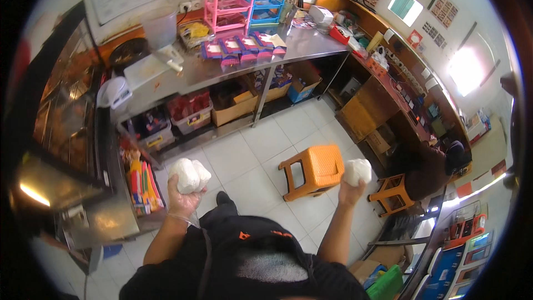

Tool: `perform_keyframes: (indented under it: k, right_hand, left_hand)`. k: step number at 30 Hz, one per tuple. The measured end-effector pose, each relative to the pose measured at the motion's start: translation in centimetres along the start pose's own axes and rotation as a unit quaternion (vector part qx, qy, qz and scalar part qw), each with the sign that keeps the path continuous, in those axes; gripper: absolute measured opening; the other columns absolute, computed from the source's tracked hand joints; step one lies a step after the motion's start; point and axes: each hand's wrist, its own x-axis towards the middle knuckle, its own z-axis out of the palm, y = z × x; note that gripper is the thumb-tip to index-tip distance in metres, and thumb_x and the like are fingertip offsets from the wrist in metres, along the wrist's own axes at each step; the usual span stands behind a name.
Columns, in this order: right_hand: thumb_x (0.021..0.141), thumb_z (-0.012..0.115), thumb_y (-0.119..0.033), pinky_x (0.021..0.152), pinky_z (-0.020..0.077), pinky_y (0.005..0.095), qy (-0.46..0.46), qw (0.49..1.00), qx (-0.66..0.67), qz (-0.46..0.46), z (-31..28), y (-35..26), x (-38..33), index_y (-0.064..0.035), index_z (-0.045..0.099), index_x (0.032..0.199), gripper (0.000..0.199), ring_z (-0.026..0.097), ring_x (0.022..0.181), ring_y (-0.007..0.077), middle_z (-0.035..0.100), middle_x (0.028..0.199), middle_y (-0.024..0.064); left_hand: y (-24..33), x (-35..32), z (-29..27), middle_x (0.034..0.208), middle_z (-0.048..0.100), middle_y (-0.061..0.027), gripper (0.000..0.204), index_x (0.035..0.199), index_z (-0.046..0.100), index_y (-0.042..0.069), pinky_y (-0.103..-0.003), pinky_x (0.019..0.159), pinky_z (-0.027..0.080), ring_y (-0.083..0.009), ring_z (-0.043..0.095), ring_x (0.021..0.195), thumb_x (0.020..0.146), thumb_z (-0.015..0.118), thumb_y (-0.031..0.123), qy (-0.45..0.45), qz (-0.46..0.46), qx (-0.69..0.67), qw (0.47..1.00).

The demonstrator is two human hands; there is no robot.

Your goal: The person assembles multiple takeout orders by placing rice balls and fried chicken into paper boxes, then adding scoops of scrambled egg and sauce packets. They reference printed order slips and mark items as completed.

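Two white lumps are sitting stacked in the left hand, which is cupping them from below, seemingly so neither slips; a single lump is riding atop the right hand, fingers closing round its underside. Both are being held raised over the tiled floor, an orange stool standing between them, the steel bench lying well beyond.

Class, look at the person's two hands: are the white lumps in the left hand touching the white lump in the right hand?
Apart. The head view shows tiled floor and an orange stool between the left hand's lumps and the right hand's lump.
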Motion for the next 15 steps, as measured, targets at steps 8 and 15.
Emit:
perform_keyframes:
  k: [8,15]
  right_hand:
    - [0.077,0.071,-0.038,0.097,0.0497,0.0442,0.025,0.988,-0.020,0.150,4.9,12.0,13.8,-0.0102,0.046,0.144,0.077,0.056,0.125,0.0304,0.056,0.136,0.0097]
    - [0.071,0.069,-0.047,0.088,0.0489,0.0426,0.018,0.959,-0.048,0.278,5.3,21.9,34.9,-0.0119,0.049,0.143,0.082,0.057,0.118,0.0296,0.058,0.133,0.0096]
  left_hand:
    - [7.1,20.4,7.1,0.144,0.055,-0.0094,0.086,0.146,0.050,0.019,-0.056,0.079,0.054,-0.0391,0.054,0.130,0.073,0.079,0.054,-0.027,0.061,0.001,0.998]
    - [4.9,32.1,11.5,0.134,0.059,-0.0129,0.088,0.145,0.049,0.013,-0.054,0.070,0.062,-0.0354,0.063,0.116,0.081,0.066,0.071,-0.042,0.120,0.022,0.992]
